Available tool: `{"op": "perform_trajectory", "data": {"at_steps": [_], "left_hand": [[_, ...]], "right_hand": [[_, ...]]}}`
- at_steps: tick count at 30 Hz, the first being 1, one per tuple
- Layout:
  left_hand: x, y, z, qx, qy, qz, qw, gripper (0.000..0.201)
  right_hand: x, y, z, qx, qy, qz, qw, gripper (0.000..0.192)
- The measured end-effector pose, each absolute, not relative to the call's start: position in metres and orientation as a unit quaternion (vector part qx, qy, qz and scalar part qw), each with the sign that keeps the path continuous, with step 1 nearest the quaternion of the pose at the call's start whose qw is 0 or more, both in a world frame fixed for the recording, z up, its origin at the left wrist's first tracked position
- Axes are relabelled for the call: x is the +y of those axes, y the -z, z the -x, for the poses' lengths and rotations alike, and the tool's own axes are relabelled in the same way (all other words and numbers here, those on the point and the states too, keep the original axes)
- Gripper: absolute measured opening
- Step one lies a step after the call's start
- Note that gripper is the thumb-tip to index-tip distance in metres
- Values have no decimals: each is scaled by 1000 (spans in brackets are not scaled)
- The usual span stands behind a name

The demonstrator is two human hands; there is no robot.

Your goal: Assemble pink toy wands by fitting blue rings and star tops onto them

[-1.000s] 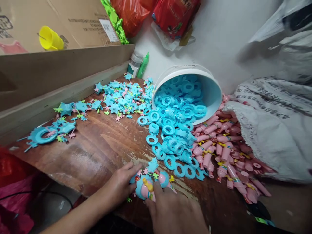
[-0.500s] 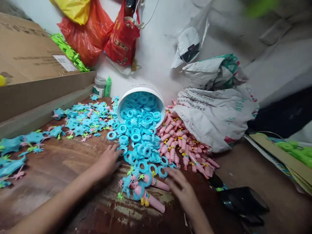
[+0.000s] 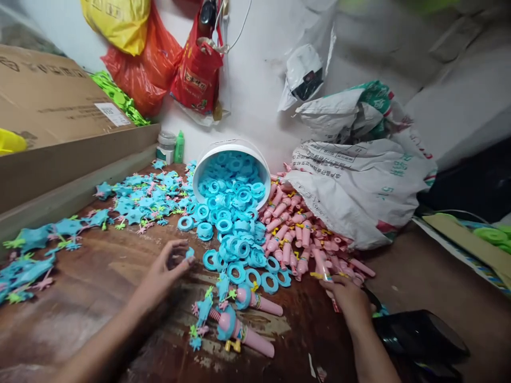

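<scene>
Left hand point(image 3: 167, 266) pinching a blue ring point(image 3: 190, 252); right hand point(image 3: 348, 298) gripping a pink tube point(image 3: 325, 274) — loose pinch, ring may drop among the finished toys point(image 3: 235, 319) by the tabletop's near edge.

Your left hand point(image 3: 165, 268) extends forward from the lower left, forearm bare, palm turned inward. Its fingers point(image 3: 178, 246) are curled, thumb and fingertips pinched together at the tip. Your right hand point(image 3: 348, 299) reaches forward from the lower right, back of the hand facing up, wrist straight. Its fingers are bent down and closed. The two hands are well apart.
</scene>
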State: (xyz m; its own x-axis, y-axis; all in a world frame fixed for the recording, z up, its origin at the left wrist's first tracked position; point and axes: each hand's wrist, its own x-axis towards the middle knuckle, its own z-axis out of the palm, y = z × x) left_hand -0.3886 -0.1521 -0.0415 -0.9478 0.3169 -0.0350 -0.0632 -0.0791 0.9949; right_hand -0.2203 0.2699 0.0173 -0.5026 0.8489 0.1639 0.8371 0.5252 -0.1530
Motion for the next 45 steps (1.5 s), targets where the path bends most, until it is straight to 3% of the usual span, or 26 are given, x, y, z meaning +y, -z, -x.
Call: {"op": "perform_trajectory", "data": {"at_steps": [2,4,7,10,13,16,19,21,24,26,28,30,32,34,37,38,40,45], "left_hand": [[-152,30,374,530,-824,25,201,43],[-145,15,361,435,-861,107,241,29],[-131,-8,348,340,-888,150,271,15],[-126,-27,344,266,-893,166,324,19],[-135,-32,350,279,-875,221,329,25],[-151,-24,358,363,-883,246,164,26],[-160,-13,361,409,-893,187,24,32],[-160,-9,356,390,-909,139,43,40],[-158,-6,342,360,-922,47,135,50],[-158,-3,331,364,-915,-8,176,59],[-161,1,328,383,-900,-53,203,63],[-168,7,341,453,-860,-105,209,62],[-181,12,374,609,-771,-123,141,56],[-200,14,423,816,-576,-16,-53,45],[-235,15,498,876,-460,74,-128,46],[-247,15,516,927,-348,85,-109,44],[-263,15,538,956,-276,77,-69,39],[-257,27,505,975,-221,-16,-11,37]], "right_hand": [[234,-18,218,-864,-108,455,188,34],[178,-17,219,-868,-203,374,257,49],[76,-11,224,-837,-431,136,310,35],[-1,1,233,-821,-504,6,268,26],[-35,9,239,-799,-578,-35,163,25],[-49,13,238,-760,-649,-16,25,40],[-61,16,235,-780,-625,5,-18,71],[-67,19,236,-825,-563,44,12,73],[-66,21,243,-850,-506,127,70,60],[-61,19,247,-786,-601,135,56,56],[-55,14,249,-650,-748,128,-40,57],[-49,10,249,-481,-848,142,-169,56],[-45,11,247,-385,-879,144,-242,52],[-43,19,244,-397,-872,122,-258,51],[-40,36,237,-478,-834,97,-260,56],[-38,42,235,-501,-821,91,-259,58],[-33,50,231,-557,-786,77,-257,64],[-20,51,233,-691,-697,85,-174,65]]}}
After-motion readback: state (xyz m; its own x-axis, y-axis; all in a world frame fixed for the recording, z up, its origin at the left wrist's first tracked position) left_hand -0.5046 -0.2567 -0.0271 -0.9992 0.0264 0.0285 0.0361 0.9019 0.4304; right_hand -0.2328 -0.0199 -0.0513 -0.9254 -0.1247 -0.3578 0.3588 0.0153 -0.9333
